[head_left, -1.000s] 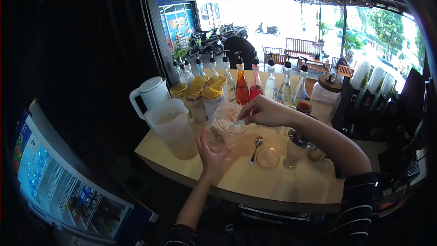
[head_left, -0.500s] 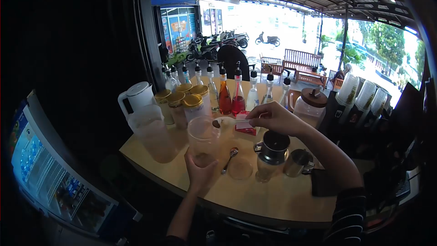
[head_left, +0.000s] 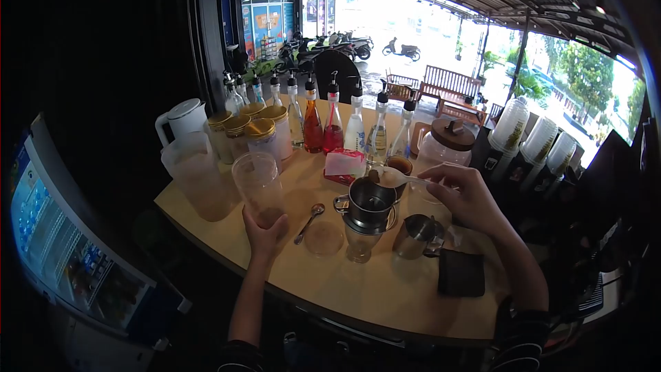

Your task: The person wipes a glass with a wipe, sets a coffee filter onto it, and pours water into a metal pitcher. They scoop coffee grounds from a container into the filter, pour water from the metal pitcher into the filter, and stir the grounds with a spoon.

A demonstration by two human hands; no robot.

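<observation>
My left hand is wrapped round the lower part of a clear plastic jar, which is open at the top and tilted slightly. In my right hand is the handle of a whitish plastic scoop with dark powder at its tip. The scoop's bowl hangs over the rim of a metal drip filter. That filter sits on a clear glass. A small metal pitcher stands to the right of the glass, and a round clear lid lies to its left.
A metal spoon lies near the lid. Pump bottles, gold-lidded jars and a frosted pitcher stand behind and left. A red packet, a wooden-lidded jar, a black cloth and stacked cups are also there.
My right hand has moved the scoop out of the clear jar and rightward over the metal filter. My left hand still holds the jar. The view has turned to the right.
</observation>
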